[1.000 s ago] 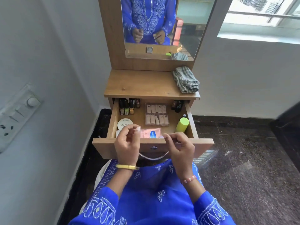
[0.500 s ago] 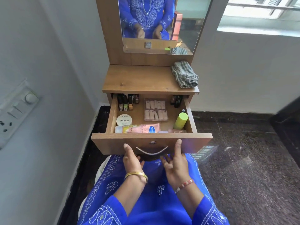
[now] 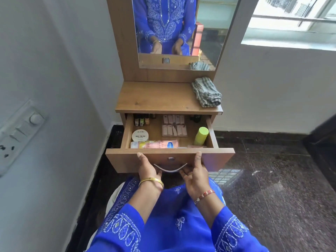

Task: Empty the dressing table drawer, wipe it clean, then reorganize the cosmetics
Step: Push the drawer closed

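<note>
The wooden drawer (image 3: 218, 159) of the dressing table stands pulled out. Inside are a white nail polish tub (image 3: 140, 135), a pink tube (image 3: 160, 144) lying along the front, a lime green bottle (image 3: 201, 136), a tray of pale pink sticks (image 3: 174, 125), small nail polish bottles (image 3: 141, 120) at the back left and dark bottles (image 3: 195, 118) at the back right. My left hand (image 3: 148, 169) and my right hand (image 3: 197, 174) hold the drawer front on either side of the curved metal handle (image 3: 170, 169), thumbs up on its face, fingers curled under its lower edge.
A folded grey striped cloth (image 3: 207, 92) lies at the right of the table top (image 3: 154, 99), below the mirror (image 3: 209, 33). A white wall with a switch panel (image 3: 18, 131) is close on the left. Dark stone floor (image 3: 272, 179) spreads to the right.
Both hands came down from above the drawer, where they were together at its front rim, and now hold the drawer front beside the handle.
</note>
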`<act>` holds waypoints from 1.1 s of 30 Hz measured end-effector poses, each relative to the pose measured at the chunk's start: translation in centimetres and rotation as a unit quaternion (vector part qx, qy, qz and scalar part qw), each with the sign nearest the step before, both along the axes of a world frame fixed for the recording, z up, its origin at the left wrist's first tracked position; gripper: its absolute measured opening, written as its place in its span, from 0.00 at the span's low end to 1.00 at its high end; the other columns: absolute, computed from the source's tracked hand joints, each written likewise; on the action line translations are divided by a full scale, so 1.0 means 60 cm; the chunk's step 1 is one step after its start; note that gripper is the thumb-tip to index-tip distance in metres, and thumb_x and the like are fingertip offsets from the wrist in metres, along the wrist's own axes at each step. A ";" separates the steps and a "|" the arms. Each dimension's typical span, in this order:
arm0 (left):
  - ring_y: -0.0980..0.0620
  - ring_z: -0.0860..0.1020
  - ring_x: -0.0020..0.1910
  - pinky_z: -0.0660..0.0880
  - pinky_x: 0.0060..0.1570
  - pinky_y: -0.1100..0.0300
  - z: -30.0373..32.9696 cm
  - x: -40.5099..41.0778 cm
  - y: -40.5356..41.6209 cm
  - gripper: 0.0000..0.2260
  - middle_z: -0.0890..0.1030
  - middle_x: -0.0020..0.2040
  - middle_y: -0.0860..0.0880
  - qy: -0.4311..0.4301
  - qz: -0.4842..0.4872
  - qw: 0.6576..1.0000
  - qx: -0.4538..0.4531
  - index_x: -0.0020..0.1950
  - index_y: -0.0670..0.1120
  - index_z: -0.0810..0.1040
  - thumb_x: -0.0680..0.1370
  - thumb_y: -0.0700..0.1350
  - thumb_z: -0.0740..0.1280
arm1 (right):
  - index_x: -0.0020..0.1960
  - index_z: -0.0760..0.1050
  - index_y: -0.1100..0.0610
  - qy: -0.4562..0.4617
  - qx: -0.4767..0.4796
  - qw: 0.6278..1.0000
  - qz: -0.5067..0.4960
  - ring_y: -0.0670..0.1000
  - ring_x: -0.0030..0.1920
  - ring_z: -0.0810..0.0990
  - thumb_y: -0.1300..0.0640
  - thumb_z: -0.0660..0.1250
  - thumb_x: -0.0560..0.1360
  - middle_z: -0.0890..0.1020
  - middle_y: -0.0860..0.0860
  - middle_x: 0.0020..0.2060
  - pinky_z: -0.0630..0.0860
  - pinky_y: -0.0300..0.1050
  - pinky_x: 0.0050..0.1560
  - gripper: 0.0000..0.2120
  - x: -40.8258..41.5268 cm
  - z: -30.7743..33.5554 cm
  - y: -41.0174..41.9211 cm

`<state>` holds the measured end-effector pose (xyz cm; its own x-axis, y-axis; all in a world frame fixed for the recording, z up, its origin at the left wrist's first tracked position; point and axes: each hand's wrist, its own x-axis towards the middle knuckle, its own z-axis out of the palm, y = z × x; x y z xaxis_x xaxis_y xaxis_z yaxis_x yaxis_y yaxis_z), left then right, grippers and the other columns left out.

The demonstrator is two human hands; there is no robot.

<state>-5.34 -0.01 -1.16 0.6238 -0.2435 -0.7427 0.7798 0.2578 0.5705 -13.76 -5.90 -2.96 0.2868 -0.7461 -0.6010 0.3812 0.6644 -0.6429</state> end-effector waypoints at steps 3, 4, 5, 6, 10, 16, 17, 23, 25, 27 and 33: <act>0.42 0.72 0.64 0.71 0.59 0.46 -0.005 0.015 -0.018 0.24 0.73 0.66 0.45 -0.009 -0.012 1.000 0.003 0.66 0.47 0.68 0.77 0.61 0.55 | 0.67 0.66 0.56 0.005 -0.006 1.000 -0.004 0.53 0.48 0.78 0.47 0.59 0.78 0.78 0.53 0.56 0.71 0.57 0.60 0.21 0.014 0.001 -0.020; 0.42 0.73 0.64 0.71 0.59 0.46 -0.005 0.020 -0.024 0.24 0.73 0.66 0.45 -0.010 -0.014 1.000 0.005 0.65 0.47 0.68 0.77 0.61 0.55 | 0.67 0.66 0.56 0.005 -0.008 1.000 -0.005 0.52 0.45 0.78 0.47 0.59 0.78 0.78 0.50 0.52 0.72 0.57 0.59 0.21 0.020 0.001 -0.027; 0.42 0.73 0.64 0.71 0.59 0.46 -0.004 0.025 -0.030 0.24 0.72 0.66 0.45 -0.009 -0.016 1.000 0.007 0.65 0.47 0.68 0.77 0.62 0.55 | 0.67 0.66 0.56 0.005 -0.010 1.000 -0.006 0.50 0.43 0.78 0.47 0.59 0.78 0.78 0.49 0.49 0.72 0.58 0.59 0.21 0.026 0.002 -0.034; 0.42 0.73 0.64 0.72 0.59 0.45 -0.003 0.031 -0.036 0.24 0.72 0.66 0.44 -0.006 -0.020 1.000 0.008 0.65 0.46 0.68 0.77 0.62 0.56 | 0.67 0.66 0.56 0.007 -0.012 1.000 -0.006 0.50 0.42 0.78 0.47 0.59 0.78 0.78 0.48 0.48 0.72 0.58 0.59 0.21 0.032 0.003 -0.041; 0.42 0.74 0.63 0.72 0.59 0.43 0.008 0.059 -0.063 0.26 0.73 0.65 0.43 0.022 -0.034 0.999 -0.009 0.66 0.45 0.67 0.77 0.62 0.55 | 0.67 0.67 0.58 0.018 -0.013 1.000 0.001 0.56 0.48 0.80 0.47 0.60 0.78 0.78 0.54 0.56 0.73 0.59 0.58 0.22 0.052 0.010 -0.068; 0.42 0.73 0.64 0.71 0.58 0.45 0.010 0.091 -0.096 0.27 0.72 0.66 0.42 0.015 -0.061 0.998 -0.024 0.68 0.45 0.66 0.77 0.63 0.53 | 0.67 0.66 0.61 0.033 -0.004 0.999 0.005 0.60 0.54 0.79 0.48 0.60 0.78 0.77 0.59 0.59 0.73 0.57 0.53 0.23 0.082 0.025 -0.107; 0.42 0.72 0.64 0.71 0.59 0.45 0.010 0.096 -0.100 0.27 0.71 0.67 0.42 0.018 -0.060 0.998 -0.029 0.68 0.44 0.66 0.77 0.62 0.54 | 0.67 0.66 0.61 0.033 -0.005 0.999 0.006 0.61 0.58 0.78 0.48 0.60 0.78 0.76 0.59 0.59 0.73 0.57 0.53 0.23 0.087 0.025 -0.113; 0.43 0.72 0.65 0.68 0.64 0.45 0.011 0.121 -0.125 0.19 0.71 0.67 0.42 0.025 -0.076 0.995 -0.060 0.67 0.42 0.68 0.79 0.50 0.59 | 0.67 0.66 0.61 0.012 0.015 1.000 0.020 0.60 0.60 0.75 0.50 0.58 0.80 0.75 0.59 0.60 0.70 0.61 0.63 0.20 0.118 0.042 -0.150; 0.43 0.72 0.65 0.67 0.66 0.46 0.015 0.127 -0.131 0.14 0.72 0.67 0.41 0.022 -0.094 0.993 -0.068 0.63 0.41 0.71 0.79 0.44 0.60 | 0.67 0.66 0.61 0.005 0.032 0.999 0.024 0.59 0.64 0.72 0.51 0.56 0.80 0.73 0.57 0.64 0.67 0.62 0.66 0.20 0.131 0.046 -0.165; 0.43 0.72 0.65 0.66 0.67 0.47 0.015 0.135 -0.136 0.05 0.72 0.66 0.41 0.022 -0.107 0.991 -0.079 0.52 0.42 0.73 0.79 0.40 0.58 | 0.66 0.67 0.61 -0.001 0.039 0.999 0.029 0.59 0.63 0.73 0.51 0.54 0.81 0.73 0.55 0.64 0.66 0.63 0.66 0.19 0.144 0.053 -0.176; 0.51 0.74 0.42 0.68 0.56 0.52 0.017 0.160 -0.158 0.11 0.75 0.36 0.48 0.008 -0.136 0.987 -0.081 0.36 0.44 0.69 0.78 0.36 0.57 | 0.44 0.73 0.59 0.008 0.034 0.999 0.002 0.53 0.37 0.76 0.66 0.53 0.79 0.77 0.54 0.38 0.74 0.49 0.43 0.12 0.164 0.059 -0.205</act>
<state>4.28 -9.49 -0.15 0.5077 -0.5165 -0.6895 0.8413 0.1248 0.5260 -3.92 -18.17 0.58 0.2784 -0.7021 -0.6554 0.3686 0.7082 -0.6021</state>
